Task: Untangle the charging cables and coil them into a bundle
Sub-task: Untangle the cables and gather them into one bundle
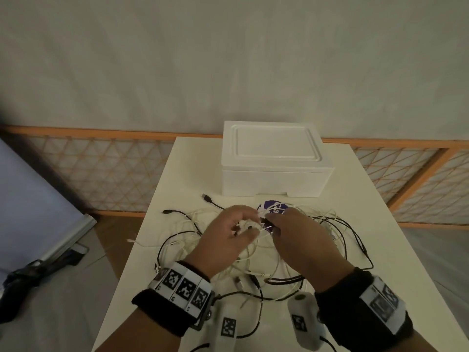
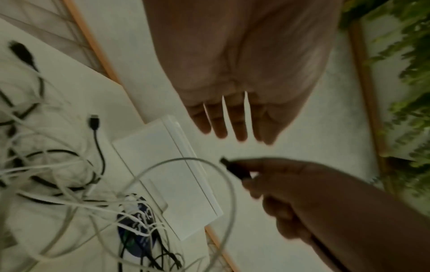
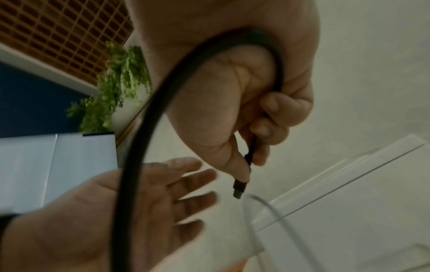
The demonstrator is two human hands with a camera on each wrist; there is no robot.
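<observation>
A tangle of black and white charging cables (image 1: pixel 182 240) is spread over the white table (image 1: pixel 393 250). Both hands hover above its middle. My right hand (image 1: pixel 299 240) pinches the plug end of a black cable (image 3: pixel 242 176) between thumb and fingers, and that cable (image 3: pixel 144 128) arcs back under the palm. Just left of the plug is my left hand (image 1: pixel 228 235), which holds nothing; its fingers (image 2: pixel 223 119) are straight and slightly spread. A white cable loop (image 2: pixel 186 160) rises between the hands.
A white foam box (image 1: pixel 274 158) stands at the table's far side, and a round purple disc (image 1: pixel 271 208) lies under the cables in front of it. Loose black plugs (image 1: pixel 207 198) point to the far left. An orange lattice fence (image 1: pixel 101 174) runs behind the table.
</observation>
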